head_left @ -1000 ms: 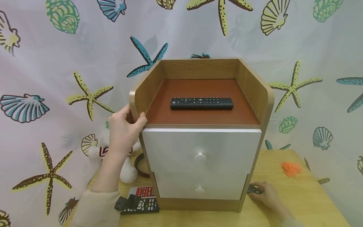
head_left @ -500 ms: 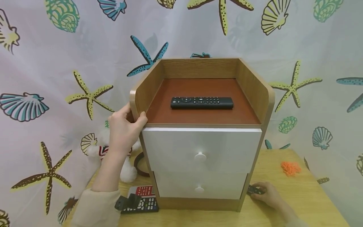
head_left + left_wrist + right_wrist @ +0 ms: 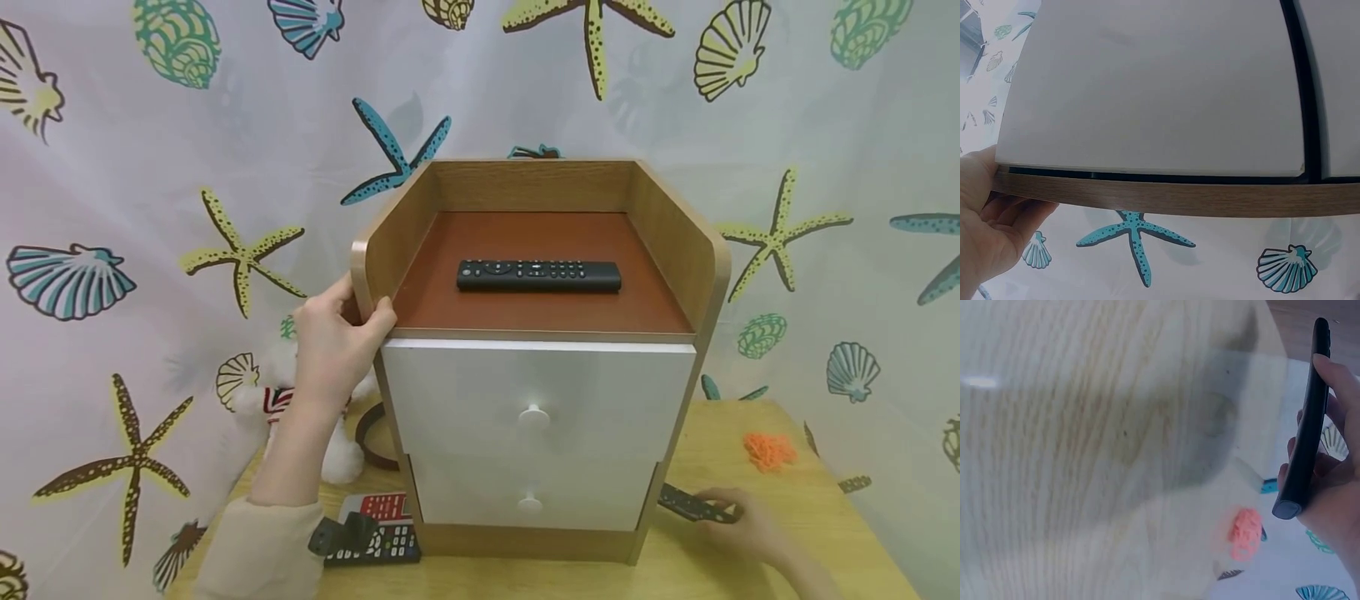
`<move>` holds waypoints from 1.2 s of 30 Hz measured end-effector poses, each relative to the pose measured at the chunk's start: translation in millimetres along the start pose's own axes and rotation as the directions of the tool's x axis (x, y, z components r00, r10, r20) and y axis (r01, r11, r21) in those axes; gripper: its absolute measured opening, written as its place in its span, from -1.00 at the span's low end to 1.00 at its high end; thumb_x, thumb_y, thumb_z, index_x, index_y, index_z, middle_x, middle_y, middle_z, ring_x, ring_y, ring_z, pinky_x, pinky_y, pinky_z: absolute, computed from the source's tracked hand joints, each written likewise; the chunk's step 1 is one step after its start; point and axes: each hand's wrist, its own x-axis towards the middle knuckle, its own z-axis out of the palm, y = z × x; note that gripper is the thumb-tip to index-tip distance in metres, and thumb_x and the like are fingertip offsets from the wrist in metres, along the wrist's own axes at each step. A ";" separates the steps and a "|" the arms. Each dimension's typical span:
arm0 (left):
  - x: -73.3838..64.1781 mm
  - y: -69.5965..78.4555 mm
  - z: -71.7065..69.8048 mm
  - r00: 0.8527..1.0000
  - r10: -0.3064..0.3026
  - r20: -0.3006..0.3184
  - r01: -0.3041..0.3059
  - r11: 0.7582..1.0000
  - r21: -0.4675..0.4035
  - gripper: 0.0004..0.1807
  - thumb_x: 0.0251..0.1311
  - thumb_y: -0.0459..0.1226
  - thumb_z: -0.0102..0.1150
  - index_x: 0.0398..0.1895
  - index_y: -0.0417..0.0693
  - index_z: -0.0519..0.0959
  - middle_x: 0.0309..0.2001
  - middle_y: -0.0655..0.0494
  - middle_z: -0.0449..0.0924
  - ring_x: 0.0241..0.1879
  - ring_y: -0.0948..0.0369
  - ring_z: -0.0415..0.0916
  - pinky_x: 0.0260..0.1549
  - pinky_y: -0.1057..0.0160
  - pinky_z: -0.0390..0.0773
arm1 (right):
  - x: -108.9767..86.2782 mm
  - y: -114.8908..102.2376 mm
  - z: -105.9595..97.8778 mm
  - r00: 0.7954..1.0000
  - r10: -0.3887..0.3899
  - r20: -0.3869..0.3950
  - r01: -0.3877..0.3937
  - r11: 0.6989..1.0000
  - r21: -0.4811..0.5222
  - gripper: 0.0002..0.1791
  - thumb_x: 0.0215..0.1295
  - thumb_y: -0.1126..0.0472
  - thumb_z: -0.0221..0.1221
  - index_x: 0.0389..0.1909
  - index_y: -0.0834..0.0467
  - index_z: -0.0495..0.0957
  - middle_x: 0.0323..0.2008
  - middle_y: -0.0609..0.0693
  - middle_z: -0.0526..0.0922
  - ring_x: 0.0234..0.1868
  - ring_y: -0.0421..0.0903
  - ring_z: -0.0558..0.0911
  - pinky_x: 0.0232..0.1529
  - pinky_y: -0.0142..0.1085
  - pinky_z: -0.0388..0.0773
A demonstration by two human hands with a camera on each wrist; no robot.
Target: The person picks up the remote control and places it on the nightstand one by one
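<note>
A small wooden cabinet [image 3: 536, 542] with two white drawers stands on the table. My left hand [image 3: 333, 346] grips the front edge of its left side panel, thumb on the inner side. Up close, the left wrist view has the left hand [image 3: 991, 231] around the panel's brown edge [image 3: 1179, 197]. On the cabinet's reddish-brown top lies a black remote control [image 3: 538, 277]. Right of the cabinet, my right hand [image 3: 738, 525] holds another black remote control [image 3: 697, 506]. Thumb and fingers wrap this slim remote [image 3: 1307, 437] in the right wrist view, above the table.
Left of the cabinet lie a grey-and-red remote [image 3: 384, 506] and a dark one [image 3: 397, 546]. Behind them are a white plush toy [image 3: 341, 458] and a brown ring [image 3: 365, 433]. An orange stringy bundle [image 3: 770, 451] rests on the table [image 3: 810, 533] at right. A patterned curtain hangs behind.
My right hand has drawn the remote rightward from the cabinet's side and turned it, so more of it shows. My left hand keeps its grip on the panel.
</note>
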 end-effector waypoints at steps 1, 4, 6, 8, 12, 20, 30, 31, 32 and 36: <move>0.1 -0.1 0.0 1.000 0.000 0.002 0.000 1.000 -0.001 -0.75 0.09 -0.42 0.11 -0.14 -0.29 0.61 -0.23 -0.20 0.69 -0.32 0.03 0.65 -0.45 0.64 0.48 | -2.9 -1.9 -3.4 1.000 0.001 -0.016 -0.001 1.000 -0.003 -0.57 0.08 0.19 0.31 -0.02 0.27 0.54 -0.05 0.32 0.57 -0.20 -0.14 0.50 -0.35 -0.31 0.48; 0.3 -0.8 -0.2 1.000 0.003 0.003 -0.003 1.000 0.001 -0.74 0.09 -0.42 0.11 -0.13 -0.29 0.61 -0.23 -0.20 0.69 -0.32 0.03 0.65 -0.46 0.64 0.48 | -11.5 -9.2 -16.0 0.999 -0.003 -0.045 0.002 1.000 -0.015 -0.57 0.11 0.17 0.30 -0.01 0.27 0.54 -0.06 0.28 0.60 -0.22 -0.35 0.46 -0.32 -0.33 0.43; 0.3 -1.2 -0.4 1.000 0.006 0.003 -0.006 1.000 0.004 -0.74 0.09 -0.42 0.11 -0.14 -0.29 0.61 -0.23 -0.20 0.69 -0.33 0.03 0.65 -0.46 0.64 0.47 | -17.3 -15.3 -25.4 0.999 -0.003 -0.051 0.000 0.999 -0.044 -0.56 0.13 0.13 0.29 0.01 0.24 0.54 -0.04 0.22 0.61 -0.22 -0.44 0.45 -0.30 -0.32 0.44; 0.1 -1.6 -0.4 1.000 0.009 0.003 -0.009 1.000 0.005 -0.75 0.10 -0.42 0.11 -0.14 -0.29 0.61 -0.23 -0.20 0.69 -0.33 0.03 0.65 -0.46 0.65 0.48 | -23.5 -21.6 -35.1 0.998 -0.018 -0.058 0.014 0.997 -0.076 -0.56 0.14 0.11 0.28 0.02 0.21 0.55 -0.04 0.13 0.62 -0.20 -0.48 0.44 -0.28 -0.33 0.45; -0.5 -2.1 -0.6 1.000 0.015 0.006 -0.015 1.000 -0.001 -0.75 0.10 -0.42 0.10 -0.14 -0.28 0.61 -0.23 -0.19 0.69 -0.31 0.03 0.66 -0.44 0.65 0.48 | -34.5 -35.4 -51.1 0.983 -0.133 -0.127 0.115 0.983 -0.141 -0.59 0.08 0.17 0.33 -0.01 0.15 0.57 -0.13 -0.15 0.63 -0.22 -0.50 0.45 -0.36 -0.42 0.47; 0.2 -2.4 0.4 1.000 0.023 0.004 -0.023 1.000 -0.006 -0.76 0.09 -0.43 0.10 -0.15 -0.28 0.61 -0.24 -0.20 0.69 -0.32 0.04 0.65 -0.46 0.64 0.48 | -43.9 -79.7 -74.9 0.956 -0.211 -0.204 0.185 0.973 -0.142 -0.57 0.06 0.29 0.32 0.01 0.09 0.58 -0.13 -0.56 0.50 -0.23 -0.47 0.45 -0.36 -0.44 0.41; 0.7 -2.0 1.8 1.000 0.025 0.006 -0.025 0.999 -0.023 -0.75 0.10 -0.43 0.10 -0.14 -0.28 0.61 -0.23 -0.20 0.69 -0.32 0.04 0.65 -0.45 0.64 0.48 | -45.4 -151.7 -86.6 0.872 -0.425 -0.242 0.396 0.904 -0.162 -0.39 -0.17 0.44 0.40 0.02 0.07 0.58 -0.11 -0.38 0.55 -0.20 -0.43 0.46 -0.26 -0.54 0.37; 0.7 -2.2 1.7 1.000 0.025 0.005 -0.025 0.999 -0.026 -0.74 0.10 -0.43 0.10 -0.13 -0.28 0.61 -0.23 -0.20 0.69 -0.32 0.04 0.65 -0.45 0.64 0.49 | -44.3 -160.9 -88.1 0.864 -0.447 -0.233 0.416 0.893 -0.172 -0.39 -0.18 0.43 0.41 0.01 0.05 0.58 -0.12 -0.36 0.56 -0.19 -0.42 0.46 -0.24 -0.54 0.37; 0.6 -2.3 1.4 1.000 0.022 0.006 -0.022 0.999 -0.027 -0.74 0.10 -0.42 0.10 -0.12 -0.27 0.61 -0.22 -0.20 0.69 -0.31 0.04 0.65 -0.44 0.64 0.49 | -43.2 -170.0 -89.6 0.853 -0.473 -0.221 0.442 0.880 -0.175 -0.38 -0.20 0.44 0.42 0.01 0.06 0.58 -0.13 -0.32 0.56 -0.18 -0.41 0.45 -0.23 -0.53 0.39; 0.0 -2.4 0.7 1.000 0.015 0.007 -0.014 0.999 -0.033 -0.73 0.10 -0.42 0.11 -0.11 -0.26 0.61 -0.21 -0.19 0.69 -0.30 0.04 0.65 -0.43 0.64 0.49 | -36.6 -205.8 -96.7 0.816 -0.561 -0.142 0.545 0.827 -0.136 -0.37 -0.19 0.44 0.42 0.02 0.07 0.57 -0.14 -0.23 0.53 -0.18 -0.33 0.40 -0.29 -0.50 0.41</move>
